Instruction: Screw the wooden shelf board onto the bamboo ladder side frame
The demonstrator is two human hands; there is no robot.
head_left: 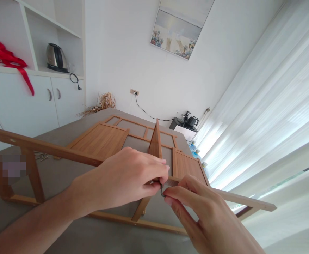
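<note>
right hand (204, 204) pinches bent key (162, 191) at wooden frame (51, 148); left hand (133, 176) curls at key's upper end, exact grip hidden. frame looks joined, fastening apparently unfinished; two panels (100, 139) lie flat on desk (61, 176), seemingly unfitted.

Looks like a thin, dark, bent key (161, 190), curving downward beside the upper rail (51, 149) of a brown wooden frame (34, 174) set on edge over grey cloth (112, 243), with a flat panel (155, 143) upright just beyond that rail.
</note>
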